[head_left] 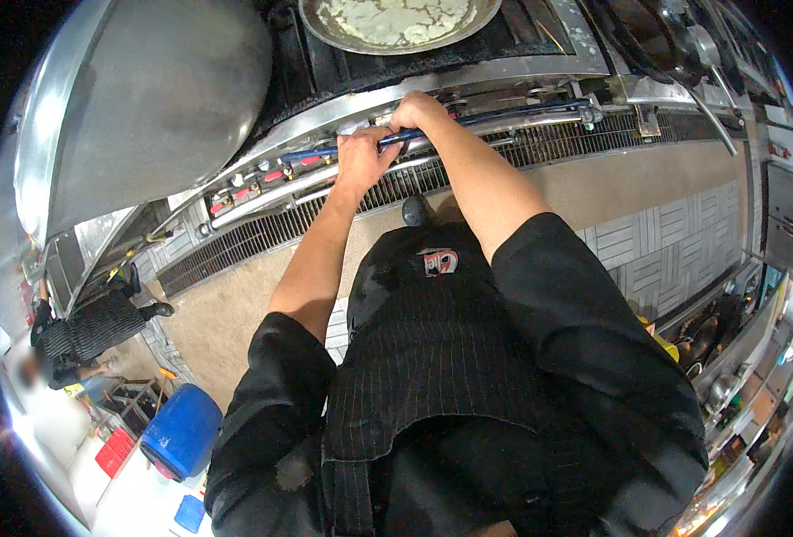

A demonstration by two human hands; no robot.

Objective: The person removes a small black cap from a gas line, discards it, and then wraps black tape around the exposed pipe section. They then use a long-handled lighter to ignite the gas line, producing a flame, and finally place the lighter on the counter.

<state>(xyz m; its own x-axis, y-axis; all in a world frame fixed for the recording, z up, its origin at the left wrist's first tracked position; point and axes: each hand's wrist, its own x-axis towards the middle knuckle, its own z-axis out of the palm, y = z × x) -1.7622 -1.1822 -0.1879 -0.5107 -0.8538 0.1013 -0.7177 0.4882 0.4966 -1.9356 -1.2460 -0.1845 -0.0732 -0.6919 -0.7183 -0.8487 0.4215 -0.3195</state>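
Both my bare hands are at the front of a cooking range, among its pipes and knobs. My left hand (360, 159) is curled over a long blue pipe (495, 115) that runs along the range front. Close to its right, my right hand (419, 111) has bent fingers at the front edge, above the pipe; the fingertips are hidden, and I cannot make out what they hold. Beyond my hands, a round metal pan (483, 20) sits on the dark burner grates, with pale, lumpy food (396, 16) spread over its bottom.
A large grey metal dome (172, 89) fills the upper left. Several red knobs (242, 194) line the range. Below runs a slotted floor grating (226, 266). Another person (92, 329) is at far left, near a blue drum (183, 430). Dark pans (705, 336) stand on right-hand shelves.
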